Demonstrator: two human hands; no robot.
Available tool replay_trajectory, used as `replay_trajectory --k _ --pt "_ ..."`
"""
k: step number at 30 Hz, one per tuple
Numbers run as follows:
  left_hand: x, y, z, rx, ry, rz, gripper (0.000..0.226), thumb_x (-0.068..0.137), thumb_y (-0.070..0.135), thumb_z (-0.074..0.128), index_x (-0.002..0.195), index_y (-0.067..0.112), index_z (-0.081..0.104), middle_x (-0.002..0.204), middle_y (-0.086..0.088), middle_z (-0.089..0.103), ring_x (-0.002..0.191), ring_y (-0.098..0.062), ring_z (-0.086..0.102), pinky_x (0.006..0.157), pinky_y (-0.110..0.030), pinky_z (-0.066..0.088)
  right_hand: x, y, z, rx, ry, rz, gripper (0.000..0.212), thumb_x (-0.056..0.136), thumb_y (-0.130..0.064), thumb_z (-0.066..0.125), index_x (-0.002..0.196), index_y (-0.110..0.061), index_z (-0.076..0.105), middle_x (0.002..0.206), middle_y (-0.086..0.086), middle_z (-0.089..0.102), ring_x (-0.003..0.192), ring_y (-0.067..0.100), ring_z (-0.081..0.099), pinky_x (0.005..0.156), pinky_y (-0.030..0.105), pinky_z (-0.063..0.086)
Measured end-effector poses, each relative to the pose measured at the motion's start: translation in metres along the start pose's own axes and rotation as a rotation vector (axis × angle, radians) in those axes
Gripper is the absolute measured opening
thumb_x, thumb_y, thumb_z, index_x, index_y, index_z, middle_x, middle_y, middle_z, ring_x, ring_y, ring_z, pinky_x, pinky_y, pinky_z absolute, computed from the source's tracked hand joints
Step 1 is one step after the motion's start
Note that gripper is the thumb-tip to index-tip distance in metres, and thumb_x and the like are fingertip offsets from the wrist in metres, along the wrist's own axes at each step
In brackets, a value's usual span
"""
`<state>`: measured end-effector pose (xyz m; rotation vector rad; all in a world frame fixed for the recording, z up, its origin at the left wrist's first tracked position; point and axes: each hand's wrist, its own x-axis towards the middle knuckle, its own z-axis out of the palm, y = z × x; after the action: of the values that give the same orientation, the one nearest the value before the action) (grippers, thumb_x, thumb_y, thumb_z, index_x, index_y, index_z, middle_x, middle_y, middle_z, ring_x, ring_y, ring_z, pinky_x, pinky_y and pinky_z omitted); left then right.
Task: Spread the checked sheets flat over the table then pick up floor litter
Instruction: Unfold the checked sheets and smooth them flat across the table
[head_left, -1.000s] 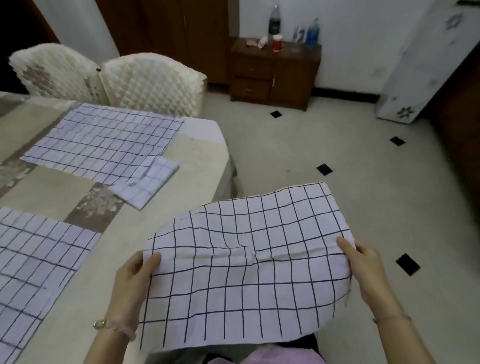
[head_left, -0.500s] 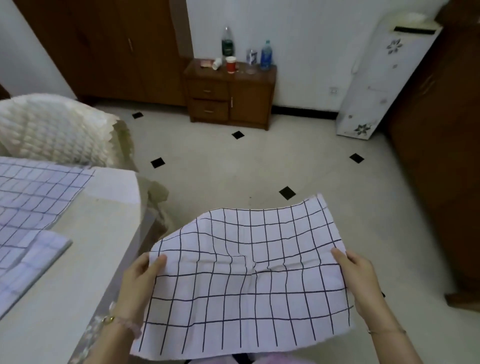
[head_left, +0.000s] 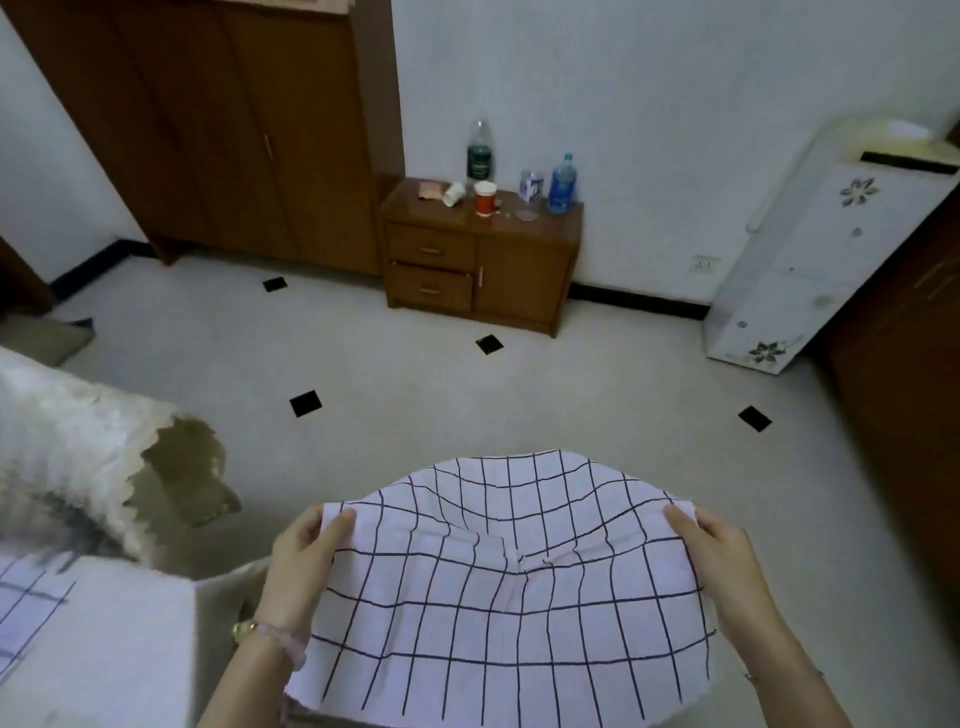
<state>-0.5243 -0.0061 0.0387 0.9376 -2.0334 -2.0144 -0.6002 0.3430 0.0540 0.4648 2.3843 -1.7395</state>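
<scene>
Over the pale floor (head_left: 415, 395), beside the table (head_left: 104, 649), we grip the checked sheet (head_left: 509, 597) with our left hand (head_left: 304, 553) and right hand (head_left: 719, 553).

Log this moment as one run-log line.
stage: spreading sheets | left hand: grips checked sheet | right hand: grips opposite edge | sheet: off table, sagging mid-air

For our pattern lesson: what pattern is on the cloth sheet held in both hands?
White cloth sheet with a dark grid of checks; clearest in the head view.
</scene>
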Motion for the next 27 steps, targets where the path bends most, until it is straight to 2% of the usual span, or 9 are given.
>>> replay_trajectory --k 4,6,10,11,14,17,20,23,27 --pt "0.084 0.043 0.011 -0.019 0.044 0.022 0.018 0.091 0.013 0.059 0.075 0.006 0.063 0.073 -0.005 0.063 0.069 -0.019 0.055 0.065 -0.029 0.044 0.079 -0.051 0.042 0.008 -0.041 -0.071 0.033 0.093 -0.02 0.053 0.089 0.013 0.057 0.072 0.023 0.057 0.073 0.017 0.052 0.064 0.031 0.04" --pt "0.122 0.06 0.01 -0.045 0.088 0.02 0.018 0.089 0.018 0.061 0.077 0.004 0.061 0.076 -0.005 0.062 0.073 -0.02 0.055 0.072 -0.033 0.044 0.114 -0.07 0.066 -0.005 -0.06 -0.073 0.031 0.093 -0.02 0.053 0.089 0.011 0.059 0.081 0.03 0.061 0.073 0.017 0.055 0.067 0.032 0.043" --pt "0.193 0.08 -0.002 -0.072 0.216 0.009 0.027 0.09 0.024 0.06 0.106 0.003 0.064 0.107 -0.008 0.066 0.101 -0.025 0.059 0.097 -0.041 0.046 0.189 -0.105 0.122 -0.036 -0.141 -0.057 0.026 0.091 -0.02 0.055 0.086 0.004 0.063 0.08 0.024 0.066 0.075 0.021 0.059 0.07 0.034 0.047" --pt "0.211 0.083 -0.006 -0.082 0.245 0.001 0.027 0.09 0.023 0.06 0.106 0.002 0.064 0.102 -0.007 0.066 0.096 -0.023 0.059 0.091 -0.037 0.048 0.208 -0.116 0.139 -0.054 -0.158 -0.067 0.025 0.091 -0.02 0.055 0.085 0.002 0.065 0.082 0.022 0.068 0.075 0.022 0.061 0.07 0.034 0.048" --pt "0.267 0.1 -0.021 -0.094 0.349 -0.005 0.019 0.092 0.017 0.057 0.075 0.008 0.06 0.07 -0.002 0.054 0.071 -0.019 0.046 0.064 -0.028 0.038 0.274 -0.159 0.201 -0.103 -0.228 -0.134 0.023 0.093 -0.02 0.052 0.087 -0.005 0.068 0.084 0.014 0.071 0.075 0.021 0.064 0.064 0.029 0.049" --pt "0.317 0.12 -0.042 -0.114 0.456 -0.041 0.029 0.091 0.016 0.057 0.063 0.017 0.053 0.065 0.001 0.051 0.068 -0.019 0.044 0.066 -0.03 0.036 0.335 -0.208 0.269 -0.124 -0.315 -0.177 0.023 0.095 -0.022 0.05 0.091 -0.007 0.067 0.083 0.01 0.068 0.075 0.018 0.062 0.064 0.029 0.049" --pt "0.361 0.141 -0.067 -0.151 0.583 -0.057 0.028 0.088 0.019 0.061 0.062 0.015 0.054 0.067 -0.004 0.051 0.071 -0.02 0.044 0.068 -0.033 0.037 0.387 -0.255 0.343 -0.168 -0.42 -0.202 0.026 0.095 -0.024 0.049 0.096 -0.004 0.065 0.087 0.021 0.066 0.08 0.028 0.063 0.076 0.034 0.051" --pt "0.397 0.155 -0.095 -0.188 0.688 -0.08 0.024 0.084 0.026 0.063 0.066 0.012 0.054 0.073 -0.011 0.051 0.073 -0.022 0.046 0.071 -0.036 0.039 0.423 -0.301 0.421 -0.206 -0.55 -0.229 0.02 0.095 -0.025 0.05 0.094 -0.013 0.065 0.086 0.012 0.067 0.079 0.021 0.063 0.067 0.028 0.048" --pt "0.438 0.159 -0.141 -0.216 0.822 -0.092 0.02 0.091 0.016 0.058 0.071 0.012 0.059 0.077 -0.012 0.057 0.075 -0.024 0.051 0.071 -0.036 0.042 0.45 -0.349 0.528 -0.253 -0.712 -0.315 0.019 0.095 -0.023 0.05 0.086 -0.019 0.067 0.08 0.001 0.068 0.077 0.016 0.063 0.06 0.025 0.045"
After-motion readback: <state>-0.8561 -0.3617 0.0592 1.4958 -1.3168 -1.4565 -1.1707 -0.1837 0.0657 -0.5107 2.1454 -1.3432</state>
